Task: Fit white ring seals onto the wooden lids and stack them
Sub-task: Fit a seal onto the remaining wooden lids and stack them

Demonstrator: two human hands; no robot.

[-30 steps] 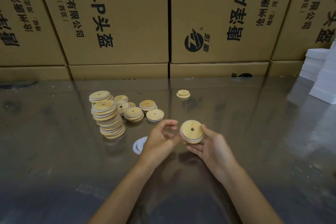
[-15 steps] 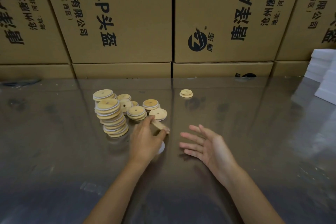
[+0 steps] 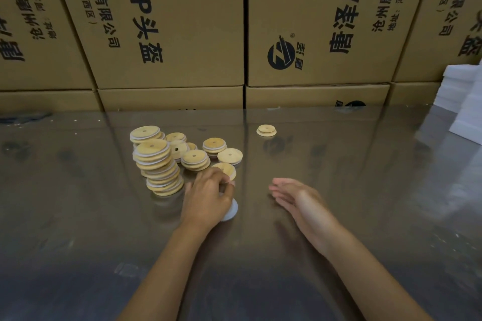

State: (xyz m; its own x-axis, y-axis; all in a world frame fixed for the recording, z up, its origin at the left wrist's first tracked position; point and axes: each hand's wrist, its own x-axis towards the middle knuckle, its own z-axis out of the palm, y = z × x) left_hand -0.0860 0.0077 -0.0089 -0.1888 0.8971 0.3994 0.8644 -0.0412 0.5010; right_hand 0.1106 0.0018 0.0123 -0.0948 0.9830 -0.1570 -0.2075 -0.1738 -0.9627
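While left hand (image 3: 208,198) pinches one wooden lid (image 3: 226,170) over one white ring (image 3: 231,210), right hand (image 3: 297,198) lies spread, beside one tall stack (image 3: 156,167).

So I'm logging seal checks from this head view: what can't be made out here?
- White ring seal: mostly hidden under the left hand.
- Wooden lid in that grip: near edge covered by fingers; seal fit unclear.
- Tall stack: lid count too blurred.
- White blocks: cut off by right edge.
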